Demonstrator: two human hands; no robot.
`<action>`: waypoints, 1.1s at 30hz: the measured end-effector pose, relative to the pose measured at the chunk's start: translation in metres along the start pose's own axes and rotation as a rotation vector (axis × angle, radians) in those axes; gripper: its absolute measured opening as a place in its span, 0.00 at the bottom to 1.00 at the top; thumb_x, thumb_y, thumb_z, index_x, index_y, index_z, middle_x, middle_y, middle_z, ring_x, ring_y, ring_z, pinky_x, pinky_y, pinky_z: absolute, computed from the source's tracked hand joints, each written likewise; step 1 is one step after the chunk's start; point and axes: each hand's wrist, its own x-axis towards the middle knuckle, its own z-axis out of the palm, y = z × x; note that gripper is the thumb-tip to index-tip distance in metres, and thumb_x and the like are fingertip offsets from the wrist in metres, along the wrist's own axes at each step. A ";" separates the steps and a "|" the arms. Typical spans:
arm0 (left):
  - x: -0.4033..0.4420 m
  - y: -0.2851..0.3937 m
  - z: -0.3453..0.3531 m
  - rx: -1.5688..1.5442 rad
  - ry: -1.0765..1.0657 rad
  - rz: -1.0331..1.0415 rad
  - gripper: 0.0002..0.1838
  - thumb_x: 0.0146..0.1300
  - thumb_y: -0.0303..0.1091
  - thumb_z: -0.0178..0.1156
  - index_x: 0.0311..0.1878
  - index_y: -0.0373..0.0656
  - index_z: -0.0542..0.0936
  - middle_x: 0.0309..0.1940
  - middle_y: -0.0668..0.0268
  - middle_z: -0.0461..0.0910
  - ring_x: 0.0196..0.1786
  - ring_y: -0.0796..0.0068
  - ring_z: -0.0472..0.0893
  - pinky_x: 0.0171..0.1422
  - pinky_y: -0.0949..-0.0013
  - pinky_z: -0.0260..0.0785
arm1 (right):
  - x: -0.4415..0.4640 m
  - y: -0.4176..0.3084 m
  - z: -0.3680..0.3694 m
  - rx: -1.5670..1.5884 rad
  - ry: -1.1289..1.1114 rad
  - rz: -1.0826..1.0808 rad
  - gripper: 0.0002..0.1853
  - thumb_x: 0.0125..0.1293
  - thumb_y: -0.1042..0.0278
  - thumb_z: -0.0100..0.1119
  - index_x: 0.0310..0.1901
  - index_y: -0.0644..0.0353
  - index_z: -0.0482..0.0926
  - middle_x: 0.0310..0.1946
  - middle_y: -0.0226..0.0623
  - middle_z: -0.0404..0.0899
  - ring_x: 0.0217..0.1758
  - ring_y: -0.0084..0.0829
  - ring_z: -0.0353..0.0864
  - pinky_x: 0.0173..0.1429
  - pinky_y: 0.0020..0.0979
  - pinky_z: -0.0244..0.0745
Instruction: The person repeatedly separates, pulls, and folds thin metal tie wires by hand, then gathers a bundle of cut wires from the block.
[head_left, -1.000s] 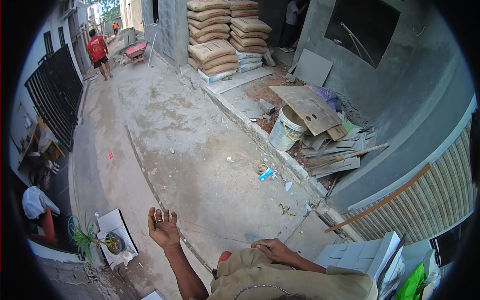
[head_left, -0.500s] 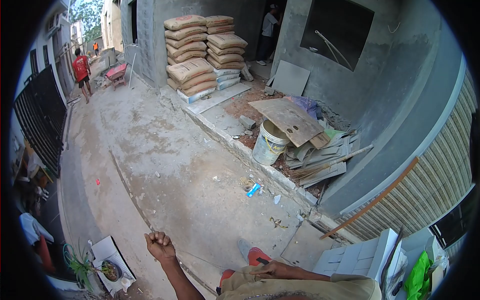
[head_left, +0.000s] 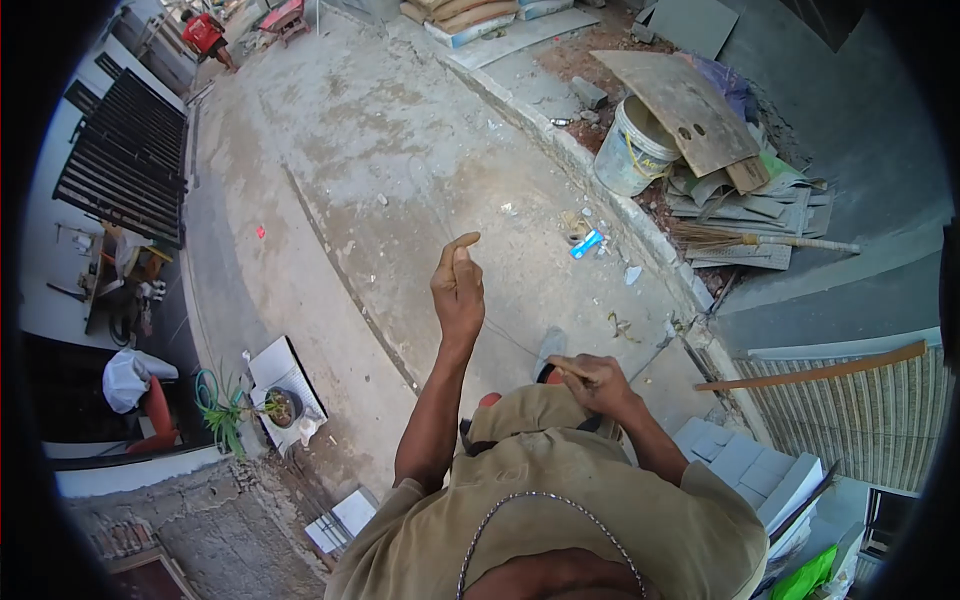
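My left hand (head_left: 458, 290) is raised over the concrete path, its fingers bent together and the index finger pointing right. A thin string (head_left: 510, 338) runs between it and my right hand. Close to my waist, my right hand (head_left: 592, 382) has thumb and fingers pinched on the string. The string is very faint near the left hand, so its exact hold there is hard to see. Below the hands lie the path (head_left: 400, 250) and my shoe (head_left: 551, 345).
A bucket (head_left: 635, 150) stands beside a wooden board (head_left: 690, 110), with a broom (head_left: 760, 240) nearby. White blocks (head_left: 740, 460) are at the lower right. A potted plant (head_left: 280, 408) is at left. A person in red (head_left: 205, 35) is far off.
The view has tilted downward. My left hand has risen and extended its index finger from a closed fist. My right hand has turned and come more fully into view. The distant person has moved slightly.
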 end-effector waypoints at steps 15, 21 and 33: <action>0.051 -0.075 0.055 0.323 -1.218 -0.469 0.19 0.71 0.42 0.46 0.33 0.37 0.77 0.15 0.65 0.66 0.22 0.72 0.67 0.31 0.67 0.63 | 0.079 0.079 -0.101 -0.383 0.171 -0.228 0.10 0.55 0.62 0.67 0.37 0.56 0.83 0.26 0.35 0.78 0.29 0.36 0.79 0.34 0.34 0.74; 0.093 -0.097 0.052 0.334 -1.355 -0.617 0.24 0.73 0.46 0.44 0.22 0.42 0.66 0.16 0.76 0.57 0.21 0.84 0.55 0.25 0.74 0.49 | 0.076 0.031 -0.095 -0.757 0.543 0.171 0.22 0.49 0.53 0.71 0.47 0.47 0.80 0.43 0.29 0.79 0.49 0.31 0.76 0.52 0.37 0.70; 0.116 -0.052 0.088 0.521 -2.286 -0.952 0.22 0.71 0.49 0.48 0.25 0.43 0.70 0.11 0.77 0.59 0.14 0.85 0.62 0.19 0.76 0.54 | 0.029 -0.047 0.043 -0.961 0.356 0.520 0.22 0.64 0.49 0.52 0.56 0.48 0.74 0.40 0.27 0.76 0.48 0.28 0.76 0.55 0.39 0.70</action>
